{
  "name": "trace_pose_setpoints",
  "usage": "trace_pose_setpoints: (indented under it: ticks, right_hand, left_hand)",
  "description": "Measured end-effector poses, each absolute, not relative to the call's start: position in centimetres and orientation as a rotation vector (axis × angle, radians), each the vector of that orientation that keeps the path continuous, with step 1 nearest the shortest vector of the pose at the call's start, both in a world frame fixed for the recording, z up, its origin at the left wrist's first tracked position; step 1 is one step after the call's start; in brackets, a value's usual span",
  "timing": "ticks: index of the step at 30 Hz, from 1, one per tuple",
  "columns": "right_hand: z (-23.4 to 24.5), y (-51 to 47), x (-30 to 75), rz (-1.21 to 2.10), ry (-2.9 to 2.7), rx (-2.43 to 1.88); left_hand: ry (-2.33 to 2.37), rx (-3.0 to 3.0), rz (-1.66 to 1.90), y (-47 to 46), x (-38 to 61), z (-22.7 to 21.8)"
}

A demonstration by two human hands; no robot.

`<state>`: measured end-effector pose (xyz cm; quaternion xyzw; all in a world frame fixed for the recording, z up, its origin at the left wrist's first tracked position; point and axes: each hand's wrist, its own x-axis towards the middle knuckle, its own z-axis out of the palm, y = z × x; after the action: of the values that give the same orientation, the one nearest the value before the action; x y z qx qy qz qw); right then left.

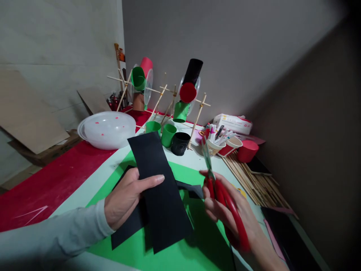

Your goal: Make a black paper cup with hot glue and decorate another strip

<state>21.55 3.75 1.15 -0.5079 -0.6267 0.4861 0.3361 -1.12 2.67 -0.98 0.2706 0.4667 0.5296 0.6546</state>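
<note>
My left hand grips a strip of black paper, its thumb lying across the front. In my right hand is a pair of scissors with red handles, blades pointing up and away from the strip. Beneath the strip, a larger piece of black paper rests on a green sheet. A curved black paper offcut lies between my hands, partly hidden by the strip.
Behind are green paper cups, a black cup and stick frames carrying coloured cups. To the left sits a translucent plastic bowl. On the right are cups of pens, wooden sticks and a red cup.
</note>
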Motion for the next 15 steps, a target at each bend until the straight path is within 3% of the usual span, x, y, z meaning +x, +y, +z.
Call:
trace_pose_setpoints:
  ticks: [8,15]
  right_hand:
    - [1.3,1.4,21.8,0.847,-2.204,-1.341]
    - [1.7,1.1,21.2,0.812,-2.315,-1.236]
  left_hand:
    - [0.991,0.521,1.276,3.1,-1.5,0.7]
    - [0.895,0.555,1.275,2.7,-1.1,1.2]
